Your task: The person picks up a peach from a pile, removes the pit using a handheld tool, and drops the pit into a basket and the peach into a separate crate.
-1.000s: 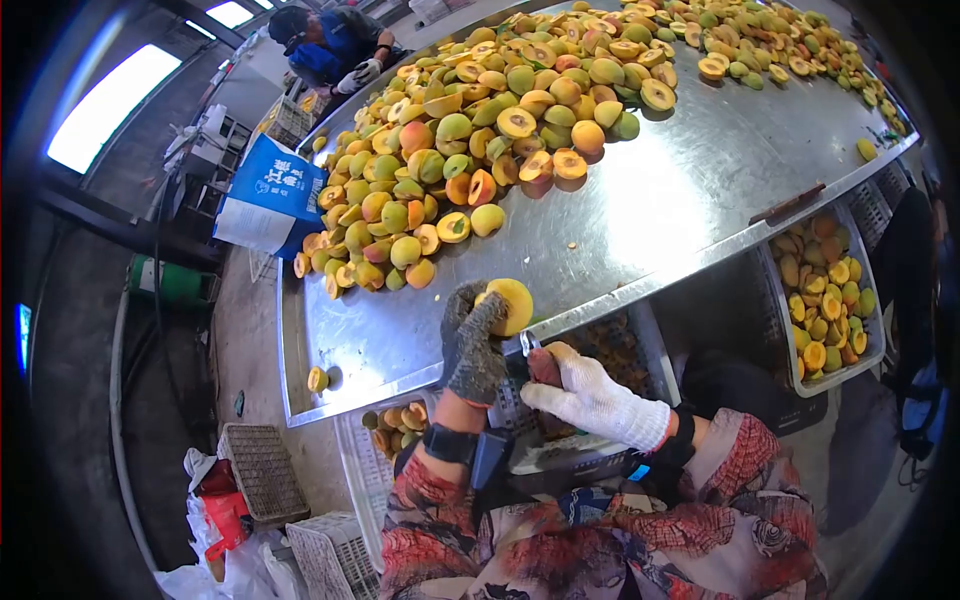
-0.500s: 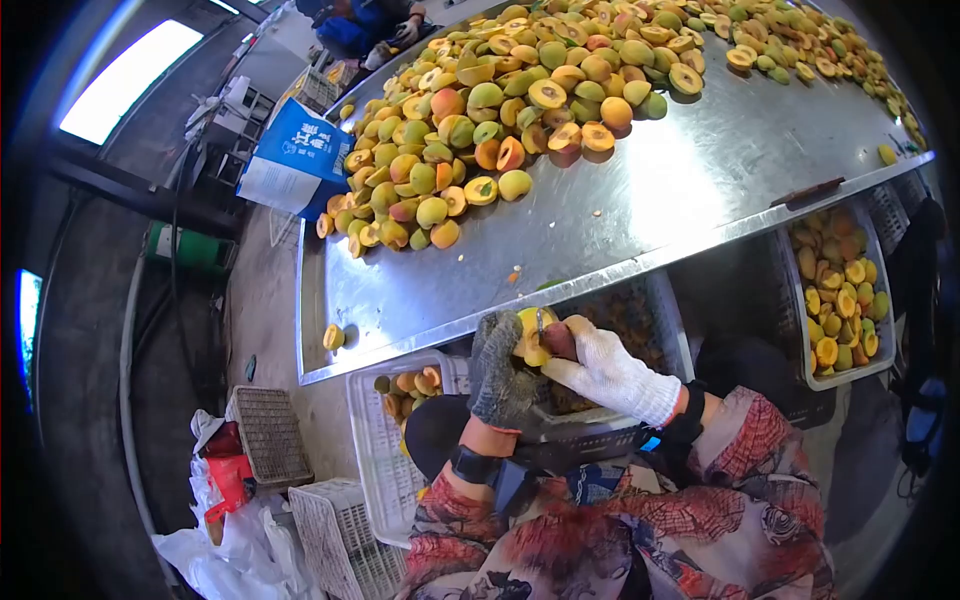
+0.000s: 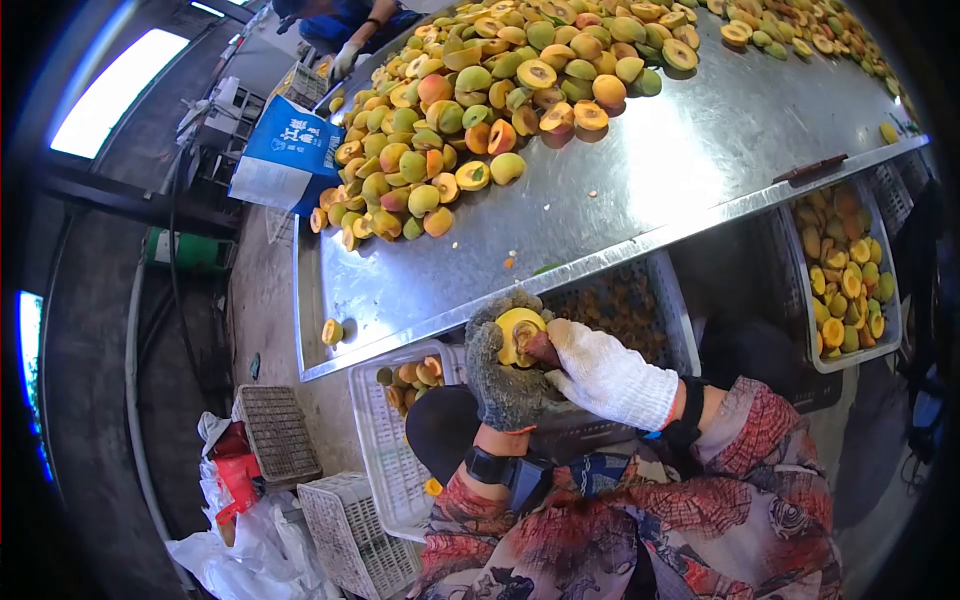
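My left hand (image 3: pixel 503 372), in a grey glove, is wrapped round a halved yellow fruit (image 3: pixel 519 334) whose cut face is turned up. In a white glove, my right hand (image 3: pixel 612 376) is closed on a small reddish-brown object (image 3: pixel 542 349) pressed against that cut face; whether it is a tool handle or a piece of fruit I cannot tell. Both hands are just off the front edge of the metal table (image 3: pixel 420 285). On the table lies a large heap of halved fruit (image 3: pixel 470 105). A single half (image 3: pixel 332 332) sits at its left corner.
Below my hands is a crate of brownish pieces (image 3: pixel 680 315). A white basket (image 3: pixel 385 465) with fruit stands at left, another crate (image 3: pixel 838 365) at right. A knife-like object (image 3: pixel 810 168) lies on the table edge. A blue-and-white box (image 3: pixel 285 155) and a co-worker (image 3: pixel 350 30) are beyond.
My left hand has turned the fruit so its cut face shows more, and my right hand has shifted slightly lower. The co-worker's gloved hand has moved down and left. The view has shifted slightly.
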The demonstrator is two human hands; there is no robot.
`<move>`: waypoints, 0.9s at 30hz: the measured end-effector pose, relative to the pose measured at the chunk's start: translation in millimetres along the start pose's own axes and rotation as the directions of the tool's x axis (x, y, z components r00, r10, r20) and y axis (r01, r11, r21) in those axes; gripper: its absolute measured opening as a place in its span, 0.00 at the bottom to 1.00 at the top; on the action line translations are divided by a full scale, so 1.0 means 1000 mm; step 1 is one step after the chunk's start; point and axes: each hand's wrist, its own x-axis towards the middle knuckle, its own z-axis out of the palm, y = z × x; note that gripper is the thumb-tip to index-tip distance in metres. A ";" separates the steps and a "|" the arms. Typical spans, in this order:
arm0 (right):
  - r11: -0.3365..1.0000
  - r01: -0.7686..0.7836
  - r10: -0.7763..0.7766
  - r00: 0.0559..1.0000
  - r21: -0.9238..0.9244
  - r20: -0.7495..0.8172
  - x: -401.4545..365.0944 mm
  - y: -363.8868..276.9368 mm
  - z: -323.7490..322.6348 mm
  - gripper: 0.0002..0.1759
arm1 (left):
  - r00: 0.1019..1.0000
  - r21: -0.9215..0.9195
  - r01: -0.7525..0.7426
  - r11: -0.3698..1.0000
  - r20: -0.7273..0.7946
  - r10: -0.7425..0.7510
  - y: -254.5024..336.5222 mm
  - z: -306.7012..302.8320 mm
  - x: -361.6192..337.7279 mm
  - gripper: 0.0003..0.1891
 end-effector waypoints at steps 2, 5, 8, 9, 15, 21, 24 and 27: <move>1.000 -0.008 0.008 1.000 0.011 0.007 0.000 0.000 0.002 0.20 | 1.000 0.021 -0.026 0.999 -0.010 0.026 0.002 0.005 -0.002 0.20; 0.998 -0.006 0.005 1.000 0.063 0.016 0.000 0.003 0.007 0.20 | 1.000 0.038 -0.017 0.999 0.016 0.016 0.002 0.006 -0.005 0.19; 0.990 -0.011 0.006 1.000 0.138 0.030 0.000 0.000 0.007 0.19 | 0.997 -0.003 -0.005 1.000 -0.080 0.005 -0.001 0.004 -0.008 0.19; 0.986 -0.020 0.013 0.999 0.168 0.045 0.001 -0.002 0.007 0.19 | 0.994 0.026 -0.009 1.000 -0.108 0.011 0.000 0.004 -0.009 0.19; 0.971 0.032 -0.038 0.999 0.238 0.022 0.000 0.003 0.016 0.18 | 0.985 0.199 -0.056 0.978 -0.151 0.087 0.002 0.001 -0.013 0.20; 0.923 -0.034 -0.002 0.996 0.384 0.092 0.002 0.004 0.026 0.17 | 0.980 0.366 -0.099 0.926 -0.123 0.153 0.004 0.000 -0.017 0.17; 0.922 -0.108 0.051 0.986 0.371 0.159 0.001 -0.004 0.017 0.17 | 0.964 0.556 -0.145 0.818 -0.106 0.243 0.003 -0.013 -0.020 0.14; 0.844 -0.061 -0.005 0.992 0.532 0.123 -0.006 -0.014 0.012 0.19 | 0.955 0.699 -0.204 0.686 -0.010 0.295 0.007 -0.014 -0.021 0.14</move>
